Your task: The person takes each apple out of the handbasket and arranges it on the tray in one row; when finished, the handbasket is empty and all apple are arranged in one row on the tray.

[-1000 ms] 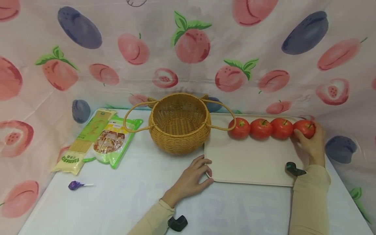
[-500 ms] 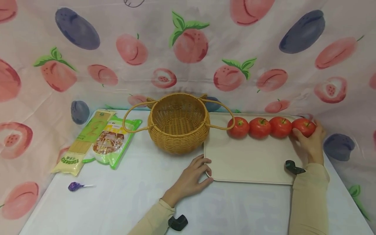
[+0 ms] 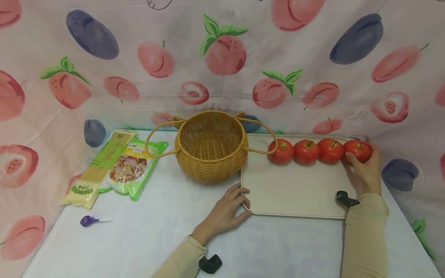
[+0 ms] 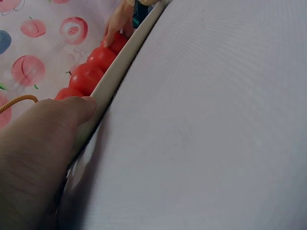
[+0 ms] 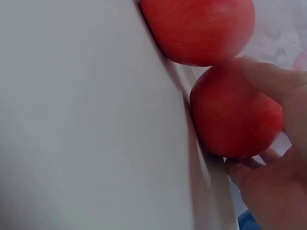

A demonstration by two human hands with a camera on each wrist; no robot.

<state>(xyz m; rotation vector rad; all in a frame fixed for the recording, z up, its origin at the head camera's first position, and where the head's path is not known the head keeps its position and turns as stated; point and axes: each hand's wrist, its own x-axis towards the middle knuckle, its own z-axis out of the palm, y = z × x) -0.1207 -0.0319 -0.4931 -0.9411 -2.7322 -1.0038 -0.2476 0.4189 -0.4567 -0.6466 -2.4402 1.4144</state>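
Four-fingered detail aside, a row of several red apples [image 3: 306,152] lies along the far side of a beige rectangular tray [image 3: 295,189]. My right hand [image 3: 368,170] holds the rightmost apple [image 3: 358,150], thumb on its near side and fingers round its right; the right wrist view shows this apple [image 5: 235,110] touching its neighbour [image 5: 201,28]. At the tray's near left corner, my left hand [image 3: 226,210] grips the rim with bent fingers. In the left wrist view its thumb [image 4: 79,108] lies on the tray's edge [image 4: 112,76], while the other fingers are hidden.
A round wicker basket [image 3: 208,170] stands left of the tray, one handle reaching over the leftmost apple. Further left lie a long noodle packet [image 3: 99,166], a green-edged food bag [image 3: 130,164] and a purple lollipop [image 3: 88,221]. A fruit-print cloth [image 3: 222,85] hangs behind the table.
My right hand has shifted slightly left with the rightmost apple, and the row of apples has slid a little left along the tray. My left hand stays at the tray's corner.
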